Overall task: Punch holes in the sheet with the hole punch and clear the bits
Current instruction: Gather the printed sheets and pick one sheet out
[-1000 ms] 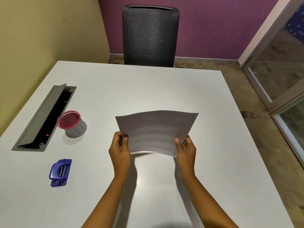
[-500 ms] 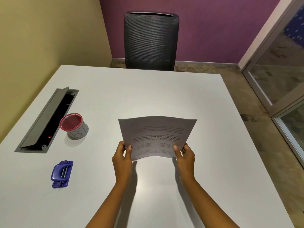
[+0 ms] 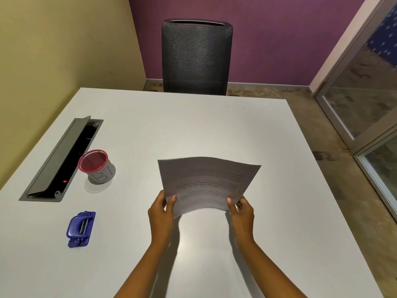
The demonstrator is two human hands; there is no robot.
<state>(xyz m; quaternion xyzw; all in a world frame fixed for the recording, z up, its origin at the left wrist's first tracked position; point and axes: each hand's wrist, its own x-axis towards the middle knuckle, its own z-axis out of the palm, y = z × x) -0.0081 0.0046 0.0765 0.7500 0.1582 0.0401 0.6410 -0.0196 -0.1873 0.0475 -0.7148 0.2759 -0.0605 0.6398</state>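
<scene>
Two grips are clamping the sheet (image 3: 208,179): the left grip (image 3: 161,211) is pinching its near left corner and the right grip (image 3: 241,214) its near right corner. They are holding it raised above the counter (image 3: 193,125), probably to keep it flat for alignment. The hole punch (image 3: 80,229) is lying untouched, well left of the left grip.

A blue hole punch (image 3: 80,229) and a grey mesh cup (image 3: 97,167) with a pink rim sit on the white table (image 3: 193,130), by a black ribbed chair (image 3: 196,57), a grey cable hatch (image 3: 62,158) and the white, dark-printed sheet (image 3: 207,183).
</scene>
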